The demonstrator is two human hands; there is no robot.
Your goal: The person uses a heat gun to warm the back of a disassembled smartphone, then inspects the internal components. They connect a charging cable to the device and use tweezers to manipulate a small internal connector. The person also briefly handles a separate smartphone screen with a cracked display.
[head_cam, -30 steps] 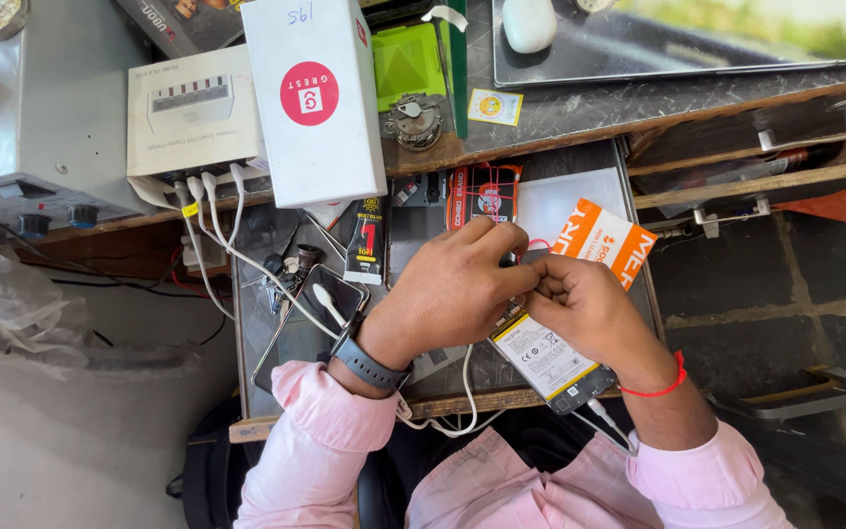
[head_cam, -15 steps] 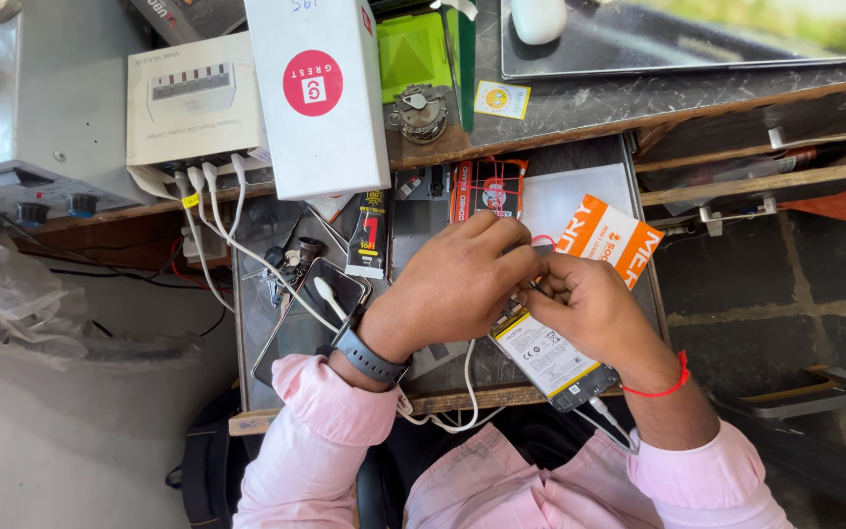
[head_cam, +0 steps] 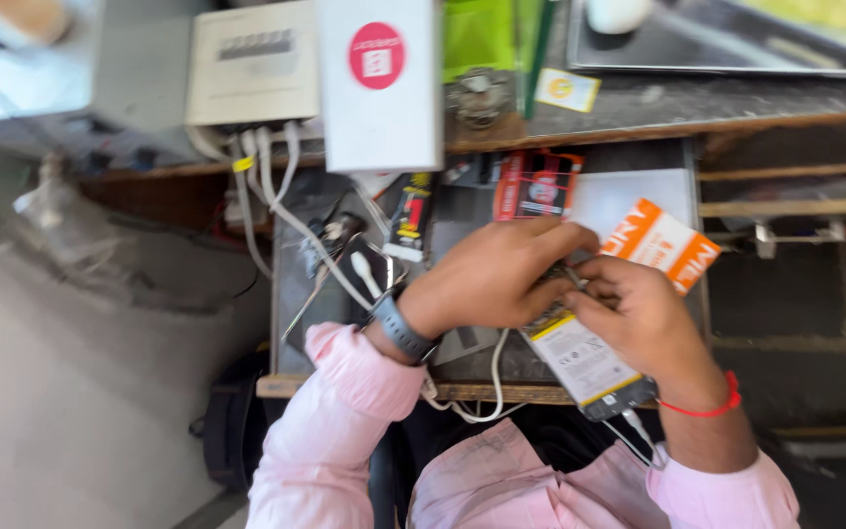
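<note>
Both my hands meet over a flat phone battery [head_cam: 585, 362] with a white and yellow label, held above a small work tray. My left hand [head_cam: 496, 274], with a dark watch on the wrist, curls over the battery's upper end. My right hand [head_cam: 638, 318], with a red thread on the wrist, pinches the same end from the right, and a thin metal tool tip [head_cam: 574, 278] shows between the fingers. An orange and white packet [head_cam: 663, 245] lies just behind my right hand.
A white box with a red round sticker [head_cam: 379, 83] and a beige wired box [head_cam: 252, 64] stand on the shelf above. White cables [head_cam: 276, 196] hang down to the tray. Red and black packets [head_cam: 539, 184], a green packet [head_cam: 477, 34] and a small yellow-and-black pack [head_cam: 408, 216] lie nearby.
The view has shifted slightly and blurred. My hands stay together on the battery, with only small finger movement.
</note>
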